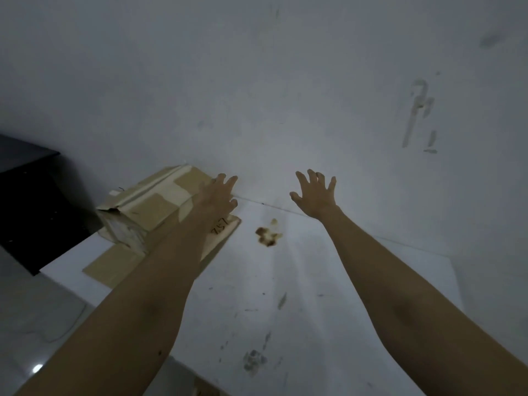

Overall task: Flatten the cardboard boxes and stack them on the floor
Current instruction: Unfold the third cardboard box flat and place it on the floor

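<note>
Partly hidden behind the left forearm (160, 270): taped box (148, 201) and flat cardboard (114, 264). Cut off at nine o'clock: dark furniture (31, 201).

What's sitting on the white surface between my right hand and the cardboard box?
In the head view, a small brown crumpled scrap or stain lies on the white surface between the right hand and the cardboard box; otherwise that stretch is bare.
</note>
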Motion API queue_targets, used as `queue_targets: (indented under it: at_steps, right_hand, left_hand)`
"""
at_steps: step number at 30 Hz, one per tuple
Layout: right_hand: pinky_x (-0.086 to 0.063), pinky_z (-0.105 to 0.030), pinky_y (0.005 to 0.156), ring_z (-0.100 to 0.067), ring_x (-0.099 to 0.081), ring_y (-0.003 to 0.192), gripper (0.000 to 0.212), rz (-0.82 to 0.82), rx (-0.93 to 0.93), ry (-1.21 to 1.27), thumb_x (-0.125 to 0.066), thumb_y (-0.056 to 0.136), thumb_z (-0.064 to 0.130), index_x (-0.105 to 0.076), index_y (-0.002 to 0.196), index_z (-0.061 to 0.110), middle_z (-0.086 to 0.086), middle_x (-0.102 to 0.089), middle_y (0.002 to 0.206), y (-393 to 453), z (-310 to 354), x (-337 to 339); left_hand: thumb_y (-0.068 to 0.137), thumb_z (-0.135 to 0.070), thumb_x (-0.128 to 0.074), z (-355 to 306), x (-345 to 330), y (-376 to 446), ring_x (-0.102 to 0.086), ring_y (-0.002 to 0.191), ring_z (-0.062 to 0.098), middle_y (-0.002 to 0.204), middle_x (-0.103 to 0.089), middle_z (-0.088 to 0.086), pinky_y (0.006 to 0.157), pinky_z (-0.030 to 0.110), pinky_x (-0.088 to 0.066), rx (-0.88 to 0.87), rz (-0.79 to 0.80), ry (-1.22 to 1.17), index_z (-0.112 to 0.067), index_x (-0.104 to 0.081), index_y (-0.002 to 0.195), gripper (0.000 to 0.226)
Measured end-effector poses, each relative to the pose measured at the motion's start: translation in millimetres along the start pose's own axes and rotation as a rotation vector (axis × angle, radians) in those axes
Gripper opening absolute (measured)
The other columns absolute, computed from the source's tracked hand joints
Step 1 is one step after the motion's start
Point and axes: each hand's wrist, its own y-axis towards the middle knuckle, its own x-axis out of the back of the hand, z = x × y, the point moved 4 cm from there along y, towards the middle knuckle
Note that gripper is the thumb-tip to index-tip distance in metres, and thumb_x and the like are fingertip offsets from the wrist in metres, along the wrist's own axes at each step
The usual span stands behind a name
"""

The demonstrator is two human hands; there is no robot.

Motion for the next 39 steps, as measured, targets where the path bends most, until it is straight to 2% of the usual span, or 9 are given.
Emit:
queue_targets:
  at_steps: [12, 15, 18, 20, 24, 30, 33, 35, 39]
  right_hand:
    - [-0.006, -0.061, 0.114, -0.030, -0.013, 0.145, 0.061, 0.113, 0.052, 0.004, -0.030, 0.100, 0.048, -0.014, 0.152, 0.021, -0.010, -0.012, 0.159, 88.2, 146.7, -66.8]
    - [-0.007, -0.061, 0.114, -0.031, -0.015, 0.144, 0.060, 0.134, -0.006, 0.037, -0.031, 0.099, 0.048, -0.016, 0.151, 0.021, -0.010, -0.014, 0.158, 107.8, 181.5, -80.0]
    - [-0.007, -0.061, 0.114, -0.031, -0.015, 0.144, 0.060, 0.146, -0.022, 0.048, -0.031, 0.100, 0.048, -0.016, 0.151, 0.021, -0.010, -0.014, 0.158, 129.9, 221.3, -86.7]
    - [-0.006, -0.061, 0.114, -0.031, -0.013, 0.144, 0.059, 0.140, -0.010, 0.068, -0.030, 0.100, 0.048, -0.016, 0.151, 0.021, -0.009, -0.012, 0.158, 143.4, 250.8, -88.7]
    - [-0.005, -0.062, 0.114, -0.031, -0.012, 0.145, 0.061, 0.164, 0.022, 0.128, -0.031, 0.099, 0.050, -0.017, 0.151, 0.022, -0.010, -0.011, 0.159, 159.8, 317.3, -101.9]
    - [-0.007, -0.065, 0.110, -0.031, -0.010, 0.145, 0.059, 0.179, 0.011, 0.297, -0.032, 0.099, 0.050, -0.020, 0.150, 0.023, -0.009, -0.011, 0.159, 158.3, 393.1, -123.2]
    - [-0.002, -0.068, 0.109, -0.034, 0.001, 0.147, 0.062, 0.217, -0.040, 0.413, -0.032, 0.098, 0.053, -0.017, 0.152, 0.027, -0.008, -0.001, 0.161, 159.4, 418.0, -133.0]
    - [0.000, -0.071, 0.107, -0.036, 0.005, 0.147, 0.060, 0.257, -0.053, 0.392, -0.029, 0.097, 0.057, -0.018, 0.151, 0.034, -0.007, 0.005, 0.162, 161.0, 427.9, -142.2]
    - [-0.005, -0.075, 0.104, -0.041, 0.004, 0.145, 0.055, 0.274, -0.077, 0.243, -0.024, 0.095, 0.063, -0.034, 0.142, 0.035, -0.005, 0.004, 0.161, 160.7, 429.3, -153.4]
  left_hand:
    - [0.092, -0.036, -0.056, 156.9, -54.7, 79.9, -0.026, 0.141, 0.030, 0.155, -0.027, 0.008, 0.114, 0.048, -0.021, 0.050, 0.086, -0.078, -0.022, -0.029, 0.150, 0.065]
    - [0.095, -0.039, -0.047, 196.9, -60.5, 97.6, -0.025, 0.143, 0.027, 0.157, -0.020, 0.007, 0.113, 0.045, -0.022, -0.023, 0.120, 0.014, -0.022, -0.020, 0.152, 0.066]
    - [0.093, -0.044, -0.044, 242.3, -60.5, 115.9, -0.027, 0.141, 0.030, 0.157, -0.021, 0.008, 0.111, 0.048, -0.025, -0.044, 0.120, -0.024, -0.022, -0.019, 0.153, 0.069]
    - [0.087, -0.054, -0.037, 272.3, -60.9, 124.4, -0.032, 0.137, 0.031, 0.154, -0.026, 0.010, 0.109, 0.048, -0.029, -0.011, 0.129, -0.017, -0.022, -0.021, 0.151, 0.074]
    - [0.095, -0.048, -0.045, 329.7, -81.9, 130.3, -0.031, 0.137, 0.033, 0.152, -0.024, 0.013, 0.108, 0.050, -0.030, 0.078, 0.237, -0.039, -0.018, -0.020, 0.150, 0.068]
    - [0.086, -0.068, -0.046, 364.5, -111.3, 125.3, -0.029, 0.137, 0.036, 0.152, -0.022, 0.015, 0.107, 0.058, -0.031, 0.145, 0.351, -0.177, -0.018, -0.020, 0.150, 0.086]
    - [0.087, -0.064, -0.047, 367.2, -121.1, 120.5, -0.031, 0.135, 0.038, 0.147, -0.026, 0.018, 0.107, 0.056, -0.032, 0.118, 0.373, -0.219, -0.012, -0.021, 0.148, 0.085]
    - [0.090, -0.060, -0.046, 370.4, -127.7, 116.3, -0.032, 0.132, 0.039, 0.145, -0.027, 0.021, 0.108, 0.049, -0.032, 0.075, 0.373, -0.230, -0.008, -0.023, 0.144, 0.079]
    - [0.085, -0.069, -0.043, 380.6, -141.2, 111.5, -0.028, 0.134, 0.041, 0.149, -0.019, 0.017, 0.106, 0.055, -0.033, 0.127, 0.385, -0.268, -0.016, -0.018, 0.145, 0.084]
